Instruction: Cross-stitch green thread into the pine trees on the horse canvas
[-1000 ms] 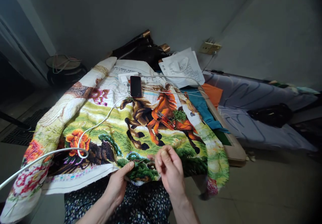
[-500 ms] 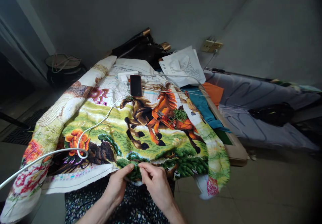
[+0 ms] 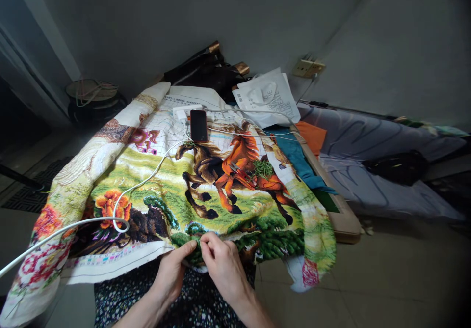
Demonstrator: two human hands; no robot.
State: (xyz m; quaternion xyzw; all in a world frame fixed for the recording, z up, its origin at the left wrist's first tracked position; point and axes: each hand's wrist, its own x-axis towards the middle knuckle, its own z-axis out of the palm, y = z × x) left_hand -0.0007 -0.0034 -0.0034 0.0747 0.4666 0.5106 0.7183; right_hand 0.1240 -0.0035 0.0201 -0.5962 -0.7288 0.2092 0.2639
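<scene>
Embroidery cloth with its galloping horses lies spread from the person's lap up across a low table, near edge hanging over the dotted skirt so the work sits right under the eyes. Left hand grips that near edge from below, thumb on top, pinning the fabric taut. Right hand has its fingertips pinched tight at a green patch of stitching just beside the left thumb; a needle is likely there, but it's too small to make out. Farther up, a dark phone rests on the unstitched grid, a white cable looping down across the flowers and off to the left. Scissors and a tangle of green thread sit on the orange horse, within reach. Behind: white paper bag, grey wall, tiled floor, a wall socket.
</scene>
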